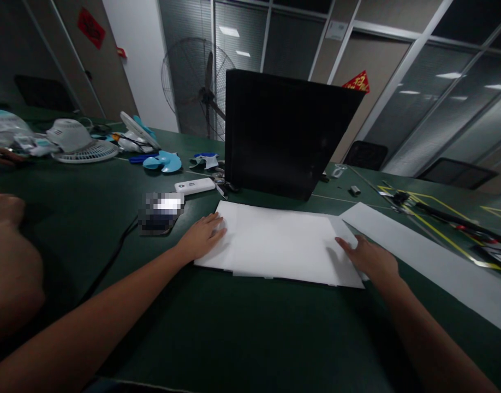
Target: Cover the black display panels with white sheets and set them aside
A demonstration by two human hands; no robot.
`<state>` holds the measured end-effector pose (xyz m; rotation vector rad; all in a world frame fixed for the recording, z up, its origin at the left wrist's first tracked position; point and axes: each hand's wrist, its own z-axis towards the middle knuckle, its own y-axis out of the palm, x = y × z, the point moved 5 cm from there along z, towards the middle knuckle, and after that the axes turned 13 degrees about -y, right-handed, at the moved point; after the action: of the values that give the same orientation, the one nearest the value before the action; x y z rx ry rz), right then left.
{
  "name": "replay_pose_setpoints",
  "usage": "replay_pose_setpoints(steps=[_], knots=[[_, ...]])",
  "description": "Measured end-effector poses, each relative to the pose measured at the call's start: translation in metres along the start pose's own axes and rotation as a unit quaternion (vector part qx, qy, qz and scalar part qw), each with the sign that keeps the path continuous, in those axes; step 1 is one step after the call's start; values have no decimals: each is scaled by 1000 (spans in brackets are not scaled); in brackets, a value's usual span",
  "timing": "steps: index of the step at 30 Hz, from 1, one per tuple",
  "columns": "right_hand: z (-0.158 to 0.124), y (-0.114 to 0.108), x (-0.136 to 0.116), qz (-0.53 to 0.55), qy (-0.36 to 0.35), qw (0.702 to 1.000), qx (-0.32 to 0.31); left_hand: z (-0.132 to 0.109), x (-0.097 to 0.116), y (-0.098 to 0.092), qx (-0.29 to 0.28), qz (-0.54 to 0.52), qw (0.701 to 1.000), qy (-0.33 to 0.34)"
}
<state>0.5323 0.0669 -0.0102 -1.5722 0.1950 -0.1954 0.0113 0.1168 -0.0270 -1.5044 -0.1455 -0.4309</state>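
Observation:
A white rectangular sheet (281, 243) lies flat on the dark green table (234, 333) in front of me. My left hand (201, 236) rests on the sheet's left edge, fingers stretched flat and slightly apart. My right hand (371, 257) lies flat on the sheet's right corner, fingers extended. Neither hand holds anything. Just behind the sheet stands a black upright panel (287, 134).
A long white strip (430, 262) lies to the right. A white bar-shaped device (194, 186), a blurred object (160, 212) with a black cable, blue fan blades (163, 161) and white fan parts (81, 143) sit at the left. Another person's arm (9, 256) is at the far left.

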Motion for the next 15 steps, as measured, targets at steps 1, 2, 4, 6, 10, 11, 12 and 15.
replay_pose_setpoints(steps=[1, 2, 4, 6, 10, 11, 12, 15], knots=[[-3, -3, -6, -2, -10, 1000, 3, 0, 0, -1, 2, -4, 1000, 0], [-5, -6, -10, -6, -19, 1000, 8, 0, 0, -1, 3, -6, 1000, -1], [-10, -12, -18, -16, -33, 999, 24, 0, 0, -1, 4, -5, 1000, -3], [-12, -15, -21, -23, -41, 998, 40, 1, -1, 1, 2, 2, 1000, -5], [-10, -14, -19, -35, -45, 997, 52, 2, -2, 3, 2, 13, 1000, -11], [-9, -13, -18, -36, -46, 997, 49, 2, -3, 3, 2, 13, 1000, -12], [-8, -12, -17, -35, -46, 997, 46, 2, -3, 4, 2, 13, 1000, -11], [-7, -12, -14, -23, -42, 998, 50, 3, -3, 3, 2, 13, 1000, -3]])
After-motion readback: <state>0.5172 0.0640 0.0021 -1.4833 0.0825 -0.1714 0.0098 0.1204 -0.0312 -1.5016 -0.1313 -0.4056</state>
